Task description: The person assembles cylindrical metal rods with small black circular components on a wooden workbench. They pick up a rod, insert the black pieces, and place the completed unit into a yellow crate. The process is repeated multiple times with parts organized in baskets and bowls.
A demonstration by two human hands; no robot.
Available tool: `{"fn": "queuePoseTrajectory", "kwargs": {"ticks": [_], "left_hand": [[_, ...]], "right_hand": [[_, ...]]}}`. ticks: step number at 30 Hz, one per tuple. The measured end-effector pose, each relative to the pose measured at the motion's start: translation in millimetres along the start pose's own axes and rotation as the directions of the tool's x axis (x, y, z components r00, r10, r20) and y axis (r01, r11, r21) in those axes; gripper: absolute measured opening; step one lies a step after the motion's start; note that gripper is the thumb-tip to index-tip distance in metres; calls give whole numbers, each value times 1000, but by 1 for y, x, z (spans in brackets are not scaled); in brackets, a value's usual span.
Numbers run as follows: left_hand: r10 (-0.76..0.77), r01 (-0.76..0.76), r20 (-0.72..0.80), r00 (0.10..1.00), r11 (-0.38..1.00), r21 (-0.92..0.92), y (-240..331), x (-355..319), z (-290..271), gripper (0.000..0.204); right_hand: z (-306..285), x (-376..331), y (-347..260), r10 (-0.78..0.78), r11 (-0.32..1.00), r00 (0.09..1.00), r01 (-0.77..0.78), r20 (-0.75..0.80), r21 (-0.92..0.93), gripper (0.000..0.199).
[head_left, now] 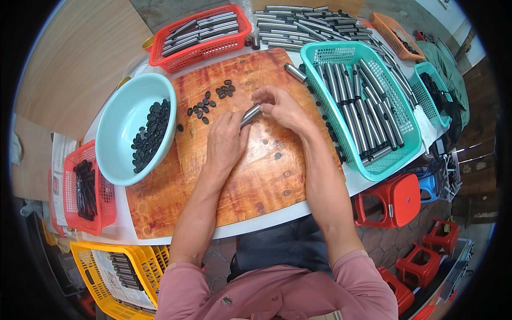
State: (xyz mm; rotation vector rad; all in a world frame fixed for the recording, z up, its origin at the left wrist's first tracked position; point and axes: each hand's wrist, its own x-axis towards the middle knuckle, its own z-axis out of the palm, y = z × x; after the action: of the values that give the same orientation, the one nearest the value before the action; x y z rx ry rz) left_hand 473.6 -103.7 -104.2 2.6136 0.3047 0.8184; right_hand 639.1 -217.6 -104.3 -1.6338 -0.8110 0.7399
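Observation:
Over the middle of the wooden board [250,197], a short shiny metal tube [250,116] slants between my hands. My left hand [226,137] is closed around its lower end. At the upper end, the thumb and curled fingers of my right hand [282,109] close on the tube; whether a small part is also between them is hidden. Several loose black oval caps [207,102] lie on the board beyond my left hand. A light blue basin [109,166] on the left holds a heap of similar black caps [149,140].
A teal basket [373,172] of tubes borders the board's right side, with one tube [295,72] by its corner. Behind are a red basket [173,65] of tubes and a tube pile [314,26]. Another red basket [106,213] and a yellow crate [96,282] stand left.

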Motion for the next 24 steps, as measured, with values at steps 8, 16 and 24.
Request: {"fn": "queuePoseTrajectory", "kwargs": {"ticks": [8,16,24], "left_hand": [[1,-1,-3,1000,1000,-5,2,-1,0,27],[-25,21,59,998,998,59,10,4,-8,23],[14,-16,36,999,999,47,10,4,-5,23]], "right_hand": [[-7,1,2,-15,1000,998,15,55,-5,37],[14,12,9,-72,984,966,28,-247,-176,26],[54,49,-5,-300,718,887,-33,-351,-696,31]]}}
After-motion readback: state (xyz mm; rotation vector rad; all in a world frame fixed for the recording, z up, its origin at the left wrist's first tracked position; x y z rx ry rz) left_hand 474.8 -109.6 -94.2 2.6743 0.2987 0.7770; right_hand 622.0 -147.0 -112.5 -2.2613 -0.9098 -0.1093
